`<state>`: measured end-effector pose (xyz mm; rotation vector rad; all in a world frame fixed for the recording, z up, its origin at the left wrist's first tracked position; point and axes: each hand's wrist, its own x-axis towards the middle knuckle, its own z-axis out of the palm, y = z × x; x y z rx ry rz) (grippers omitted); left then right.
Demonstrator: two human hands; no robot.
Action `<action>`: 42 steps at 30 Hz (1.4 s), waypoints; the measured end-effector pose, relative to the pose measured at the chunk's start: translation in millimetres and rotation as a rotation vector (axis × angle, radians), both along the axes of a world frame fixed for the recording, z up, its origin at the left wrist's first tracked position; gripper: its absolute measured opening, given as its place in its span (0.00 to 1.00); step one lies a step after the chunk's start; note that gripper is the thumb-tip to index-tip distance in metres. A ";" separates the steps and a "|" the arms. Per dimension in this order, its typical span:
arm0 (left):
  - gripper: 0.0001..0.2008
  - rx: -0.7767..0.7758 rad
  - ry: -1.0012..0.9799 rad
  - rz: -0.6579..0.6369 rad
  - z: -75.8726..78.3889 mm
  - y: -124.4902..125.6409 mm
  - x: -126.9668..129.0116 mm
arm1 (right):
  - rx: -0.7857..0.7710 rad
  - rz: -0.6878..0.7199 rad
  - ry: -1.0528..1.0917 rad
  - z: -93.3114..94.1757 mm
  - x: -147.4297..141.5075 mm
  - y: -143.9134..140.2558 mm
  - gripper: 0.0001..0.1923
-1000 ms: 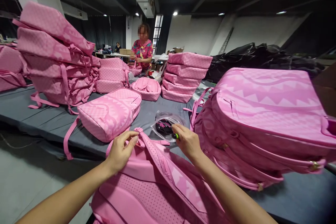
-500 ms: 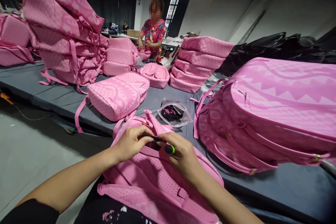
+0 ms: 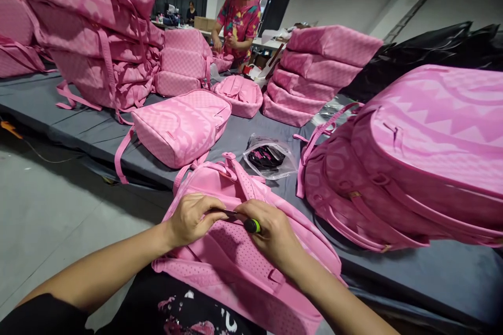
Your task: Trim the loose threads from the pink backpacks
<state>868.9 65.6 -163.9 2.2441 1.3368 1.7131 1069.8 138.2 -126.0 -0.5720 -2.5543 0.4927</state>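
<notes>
A pink backpack [image 3: 251,251] lies in front of me, its perforated back panel and straps facing up. Above it, my left hand [image 3: 195,218] is closed, pinching a small dark flat piece [image 3: 231,214] between thumb and fingers. My right hand [image 3: 271,227] is closed around a tool with a black-and-green handle end [image 3: 252,226], its fingertips also at the dark piece. The rest of the tool is hidden by my fingers. Just beyond the backpack is a clear plastic bag [image 3: 288,165] of black pieces with pink marks.
Another pink backpack [image 3: 181,125] lies ahead on the grey-covered table [image 3: 251,138]. Tall backpack piles stand at left [image 3: 82,47] and back right [image 3: 314,73]. Large backpacks [image 3: 444,131] crowd the right side. A co-worker [image 3: 239,21] stands across the table, hands on a pink item.
The view has shifted, so the table's things sit higher in the picture. My hands remain together over the backpack; less of the dark piece shows between them now.
</notes>
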 end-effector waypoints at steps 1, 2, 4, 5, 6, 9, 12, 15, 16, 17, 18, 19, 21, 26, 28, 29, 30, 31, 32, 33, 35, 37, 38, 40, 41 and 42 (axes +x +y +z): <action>0.03 0.018 -0.004 0.012 -0.2 -0.1 0.4 | 0.029 -0.001 0.031 -1.8 0.8 -0.1 0.10; 0.03 0.024 -0.010 0.018 -0.1 -0.3 0.8 | 0.045 -0.006 0.063 -3.4 1.7 -0.5 0.09; 0.04 -0.008 -0.040 0.016 1.0 -1.1 1.5 | -0.008 -0.010 0.116 -4.9 2.8 -1.9 0.09; 0.04 -0.055 -0.075 0.005 1.9 -1.6 2.1 | -0.090 -0.009 0.129 -4.7 2.8 -2.9 0.09; 0.06 -0.129 -0.125 -0.008 3.0 -2.2 2.9 | -0.209 -0.011 0.133 -3.9 2.4 -3.9 0.11; 0.11 -0.444 -0.374 -0.076 6.4 -3.9 6.5 | -0.664 -0.065 0.120 -0.2 -0.5 -6.5 0.18; 0.15 -0.685 -0.604 -0.148 8.4 -4.4 10.0 | -1.006 -0.111 0.119 1.3 -3.4 -7.0 0.21; 0.16 -0.785 -0.684 -0.203 9.2 -4.9 11.6 | -1.122 -0.114 0.150 -1.1 -3.4 -6.3 0.22; 0.16 -0.802 -0.678 -0.220 9.4 -5.4 11.8 | -1.114 -0.119 0.168 -2.3 -2.8 -6.2 0.22; 0.15 -0.815 -0.658 -0.230 9.5 -6.2 12.0 | -1.090 -0.131 0.190 -3.6 -1.9 -6.4 0.21; 0.14 -0.823 -0.631 -0.233 9.5 -7.3 12.3 | -1.062 -0.146 0.214 -4.8 -0.8 -6.8 0.20; 0.13 -0.832 -0.610 -0.231 9.4 -8.5 12.8 | -1.041 -0.160 0.237 -5.7 0.3 -7.5 0.19; 0.12 -0.861 -0.623 -0.217 9.0 -11.1 14.2 | -1.043 -0.179 0.273 -6.5 2.7 -9.3 0.19; 0.17 -0.997 -0.810 -0.249 10.1 -13.9 18.6 | -1.214 -0.166 0.255 -4.7 7.4 -13.0 0.21; 0.17 -0.986 -0.810 -0.270 12.3 -13.6 19.5 | -1.284 -0.144 0.210 -4.2 8.9 -14.2 0.22; 0.17 -0.979 -0.796 -0.277 13.4 -13.5 19.7 | -1.313 -0.126 0.189 -4.1 9.7 -15.0 0.22; 0.16 -0.978 -0.776 -0.282 14.4 -13.5 19.8 | -1.332 -0.104 0.174 -3.8 10.5 -16.0 0.22; 0.15 -0.983 -0.753 -0.285 15.1 -13.8 19.8 | -1.343 -0.081 0.168 -3.6 11.6 -17.1 0.22; 0.15 -0.990 -0.726 -0.285 15.4 -14.2 19.7 | -1.347 -0.056 0.165 -3.4 12.7 -18.3 0.21; 0.14 -1.000 -0.698 -0.284 15.3 -14.7 19.7 | -1.349 -0.029 0.162 -3.3 14.0 -19.6 0.21; 0.13 -1.024 -0.642 -0.295 14.5 -15.8 19.9 | -1.373 0.042 0.138 -4.6 16.4 -22.2 0.20; 0.13 -1.052 -0.607 -0.344 14.2 -16.3 20.2 | -1.427 0.129 0.101 -8.6 17.5 -24.6 0.19; 0.13 -1.062 -0.603 -0.376 14.6 -16.2 20.3 | -1.453 0.157 0.086 -11.6 17.3 -25.4 0.19; 0.15 -1.045 -0.628 -0.403 17.0 -15.2 19.3 | -1.439 0.116 0.099 -17.8 16.7 -25.9 0.18; 0.16 -1.021 -0.654 -0.389 18.9 -14.4 18.1 | -1.392 0.053 0.125 -20.3 17.6 -25.4 0.18; 0.16 -0.992 -0.681 -0.360 21.0 -13.5 16.3 | -1.331 -0.026 0.153 -21.7 20.5 -24.6 0.18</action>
